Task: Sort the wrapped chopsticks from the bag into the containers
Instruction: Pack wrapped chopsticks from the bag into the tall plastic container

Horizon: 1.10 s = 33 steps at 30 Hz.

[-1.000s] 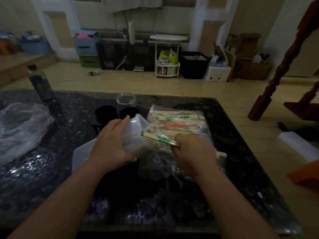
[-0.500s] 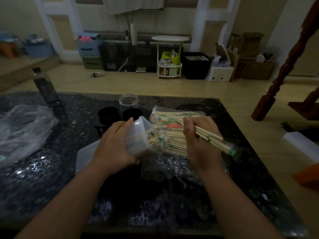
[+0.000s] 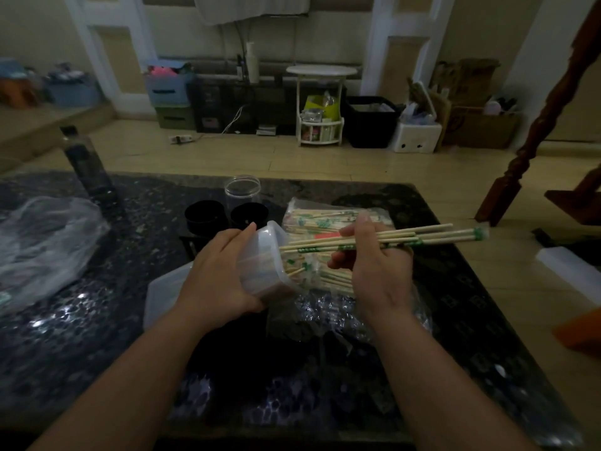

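- left hand [image 3: 218,275]: forearm comes in from bottom-left, back of hand to camera. Fingers [image 3: 242,231] spread over the top side of a translucent plastic container [image 3: 266,255], thumb curled under its near edge; firm grip, container held off the worktop [image 3: 97,320].
- plastic container lies tipped on its side, mouth facing right. A few sticks already inside, ends poking out of the mouth.
- right hand [image 3: 374,268]: forearm in from bottom-right, wrist bent, back of hand up. Fingers closed round a bundle of wrapped chopsticks [image 3: 432,236], index raised on the far side, thumb on the near side.
- wrapped chopsticks run approx level: left tips at the container mouth, right ends w/ green-printed wrappers sticking well out past the hand.
- clear bag [image 3: 312,219] w/ more chopsticks lies flat on the worktop just behind & under the right hand, touching the container's mouth area; can't tell how full.
- flat white plastic piece [image 3: 162,294] sits under the left wrist.
- two black cups [image 3: 205,216] side by side behind the container, clear jar [image 3: 242,190] just behind them.
- dark bottle [image 3: 86,167] upright, far left; crumpled plastic sheet [image 3: 42,242] near it at the left edge.
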Each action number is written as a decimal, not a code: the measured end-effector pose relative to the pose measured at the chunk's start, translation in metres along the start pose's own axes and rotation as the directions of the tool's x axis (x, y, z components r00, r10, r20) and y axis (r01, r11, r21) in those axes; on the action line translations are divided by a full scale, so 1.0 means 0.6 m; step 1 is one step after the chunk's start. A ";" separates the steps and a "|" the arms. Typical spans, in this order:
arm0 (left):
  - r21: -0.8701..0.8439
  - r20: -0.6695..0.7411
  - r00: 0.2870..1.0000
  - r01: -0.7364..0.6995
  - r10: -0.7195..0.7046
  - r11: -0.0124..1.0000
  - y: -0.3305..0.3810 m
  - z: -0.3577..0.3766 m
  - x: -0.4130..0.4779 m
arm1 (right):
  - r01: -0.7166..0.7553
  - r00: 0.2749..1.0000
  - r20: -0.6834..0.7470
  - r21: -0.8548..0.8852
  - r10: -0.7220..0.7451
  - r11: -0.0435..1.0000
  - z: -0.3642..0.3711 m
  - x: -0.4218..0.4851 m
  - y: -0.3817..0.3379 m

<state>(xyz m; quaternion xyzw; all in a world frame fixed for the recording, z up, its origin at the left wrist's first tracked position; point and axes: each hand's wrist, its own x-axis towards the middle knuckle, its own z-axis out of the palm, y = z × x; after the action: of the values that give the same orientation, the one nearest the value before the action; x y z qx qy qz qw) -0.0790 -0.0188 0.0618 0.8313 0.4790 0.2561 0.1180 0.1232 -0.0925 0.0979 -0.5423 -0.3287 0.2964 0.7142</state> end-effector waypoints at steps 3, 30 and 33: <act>0.010 0.006 1.000 0.002 -0.002 1.000 0.003 0.000 0.000 | -0.083 0.975 0.198 -0.089 0.099 0.993 0.003 0.003 0.004; 0.039 0.052 0.998 0.029 -0.031 0.999 0.013 -0.001 -0.002 | -0.068 0.956 0.260 -0.254 0.135 0.965 0.001 0.016 0.039; 0.033 0.043 0.999 0.029 -0.031 0.999 0.012 -0.001 -0.001 | -0.031 0.896 0.417 -0.287 0.154 0.957 0.007 0.009 0.036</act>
<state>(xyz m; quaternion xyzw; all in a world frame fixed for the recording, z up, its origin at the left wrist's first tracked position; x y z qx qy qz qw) -0.0745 -0.0229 0.0654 0.8312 0.4929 0.2282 0.1187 0.1217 -0.0810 0.0788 -0.5706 -0.4911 0.3957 0.5261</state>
